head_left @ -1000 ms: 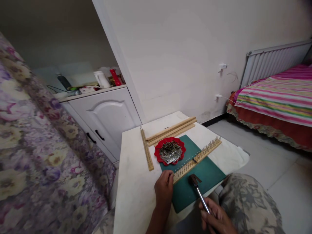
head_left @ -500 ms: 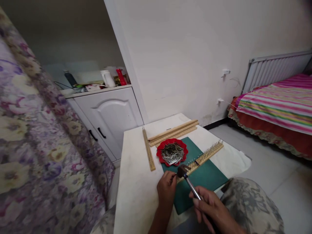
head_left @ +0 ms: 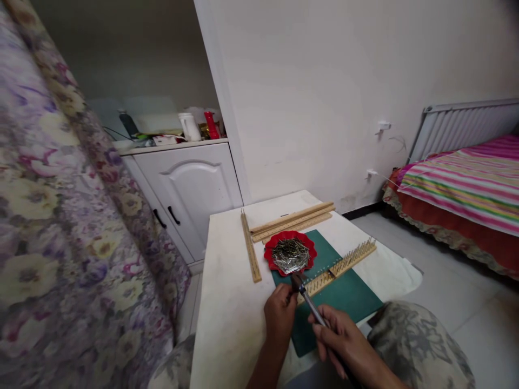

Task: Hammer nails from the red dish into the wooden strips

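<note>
My right hand is wrapped round the handle of a hammer. The hammer's dark head is right over the fingertips of my left hand. Those fingertips are pinched at the near left end of a wooden strip, on what looks like a nail, mostly hidden by the hammer head. Rows of upright nails stand along the strip, taller towards its far right end. Beneath it lies a green mat. A red scalloped dish full of loose nails sits just beyond my left hand, partly over the mat.
More wooden strips lie at the back of the white table, and a narrow one lies left of the dish. My knee is close at the right. A flowered curtain hangs at the left, near a white cabinet.
The hammer head has moved slightly left and closer to my left fingertips. My left hand keeps its pinch at the strip's end. The whole view has shifted a little.
</note>
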`<state>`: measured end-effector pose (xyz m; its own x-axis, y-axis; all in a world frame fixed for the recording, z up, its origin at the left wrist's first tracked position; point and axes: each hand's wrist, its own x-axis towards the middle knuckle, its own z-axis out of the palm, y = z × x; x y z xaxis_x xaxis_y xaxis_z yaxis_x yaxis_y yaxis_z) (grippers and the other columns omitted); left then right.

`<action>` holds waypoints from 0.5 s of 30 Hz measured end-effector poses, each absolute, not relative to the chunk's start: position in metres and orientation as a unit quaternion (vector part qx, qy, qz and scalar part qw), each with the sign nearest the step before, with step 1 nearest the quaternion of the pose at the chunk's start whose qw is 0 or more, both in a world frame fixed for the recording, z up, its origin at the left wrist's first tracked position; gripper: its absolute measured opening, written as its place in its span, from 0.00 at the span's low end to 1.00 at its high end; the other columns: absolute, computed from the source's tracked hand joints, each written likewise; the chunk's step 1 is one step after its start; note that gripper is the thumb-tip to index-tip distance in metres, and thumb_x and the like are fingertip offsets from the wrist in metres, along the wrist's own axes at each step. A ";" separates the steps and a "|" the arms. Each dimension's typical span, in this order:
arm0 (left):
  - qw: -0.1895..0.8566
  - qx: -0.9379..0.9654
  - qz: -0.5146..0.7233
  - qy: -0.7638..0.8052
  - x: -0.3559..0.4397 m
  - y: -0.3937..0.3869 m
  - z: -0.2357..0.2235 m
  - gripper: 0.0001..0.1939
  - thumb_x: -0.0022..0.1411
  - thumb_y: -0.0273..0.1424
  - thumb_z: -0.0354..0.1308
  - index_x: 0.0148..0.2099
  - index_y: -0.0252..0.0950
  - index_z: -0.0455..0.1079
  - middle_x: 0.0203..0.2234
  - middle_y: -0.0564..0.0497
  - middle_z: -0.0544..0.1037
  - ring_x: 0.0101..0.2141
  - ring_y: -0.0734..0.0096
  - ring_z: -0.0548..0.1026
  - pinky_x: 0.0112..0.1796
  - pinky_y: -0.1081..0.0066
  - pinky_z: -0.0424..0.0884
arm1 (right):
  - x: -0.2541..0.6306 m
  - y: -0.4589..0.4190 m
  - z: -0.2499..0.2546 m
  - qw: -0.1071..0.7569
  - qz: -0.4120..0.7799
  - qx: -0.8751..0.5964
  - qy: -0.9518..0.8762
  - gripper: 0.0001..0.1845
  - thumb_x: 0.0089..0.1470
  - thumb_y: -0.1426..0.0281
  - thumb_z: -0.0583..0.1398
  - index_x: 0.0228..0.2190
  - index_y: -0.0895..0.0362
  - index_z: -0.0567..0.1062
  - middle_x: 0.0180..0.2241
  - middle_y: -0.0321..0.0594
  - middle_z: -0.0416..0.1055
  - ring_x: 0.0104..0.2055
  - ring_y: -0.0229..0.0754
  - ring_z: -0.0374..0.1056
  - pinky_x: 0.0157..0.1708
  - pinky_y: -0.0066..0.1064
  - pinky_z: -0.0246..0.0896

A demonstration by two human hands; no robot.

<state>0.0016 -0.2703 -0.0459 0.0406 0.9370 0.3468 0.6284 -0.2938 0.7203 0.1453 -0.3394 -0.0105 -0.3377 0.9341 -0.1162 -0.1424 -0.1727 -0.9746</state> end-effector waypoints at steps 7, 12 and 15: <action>0.209 0.694 0.416 0.549 0.001 -0.270 -0.049 0.07 0.55 0.28 0.50 0.29 0.36 0.69 0.25 0.54 0.70 0.28 0.75 0.68 0.29 0.77 0.62 | 0.151 -0.347 -0.011 0.425 0.661 -0.393 -0.478 0.17 0.51 0.57 0.56 0.35 0.56 0.61 0.14 0.25 0.66 0.05 0.26 0.47 0.06 0.18 0.34; 0.240 0.689 0.427 0.534 -0.002 -0.269 -0.049 0.08 0.57 0.30 0.50 0.31 0.36 0.70 0.27 0.52 0.72 0.30 0.73 0.70 0.32 0.75 0.65 | 0.168 -0.365 -0.030 0.428 0.677 -0.395 -0.451 0.20 0.48 0.53 0.58 0.33 0.56 0.63 0.12 0.26 0.64 0.08 0.25 0.46 0.10 0.19 0.31; 0.251 0.693 0.425 0.526 -0.005 -0.269 -0.046 0.08 0.57 0.31 0.50 0.32 0.36 0.71 0.29 0.51 0.73 0.30 0.72 0.71 0.31 0.75 0.66 | 0.172 -0.372 -0.048 0.429 0.690 -0.398 -0.427 0.22 0.42 0.50 0.60 0.29 0.55 0.65 0.11 0.24 0.58 0.11 0.26 0.46 0.12 0.19 0.32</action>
